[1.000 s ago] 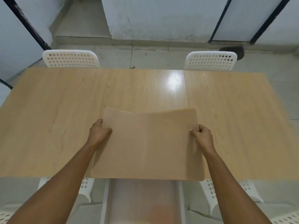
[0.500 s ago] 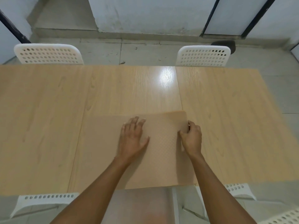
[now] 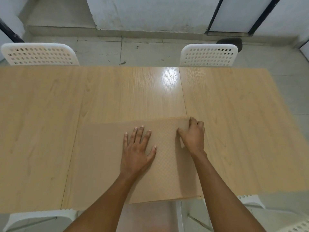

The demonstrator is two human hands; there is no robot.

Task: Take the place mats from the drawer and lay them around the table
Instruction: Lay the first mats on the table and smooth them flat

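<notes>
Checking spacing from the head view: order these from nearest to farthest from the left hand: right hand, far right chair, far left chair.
From the left hand:
1. right hand, beside it, on the place mats
2. far right chair, across the table
3. far left chair, opposite corner

Wooden table point(image 3: 234, 114) under tan place mats point(image 3: 100, 156)

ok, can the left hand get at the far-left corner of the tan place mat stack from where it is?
Probably yes. The left hand lies flat on the tan place mat stack, and nothing sits between it and that corner; the right hand pinches the far-right corner.
</notes>
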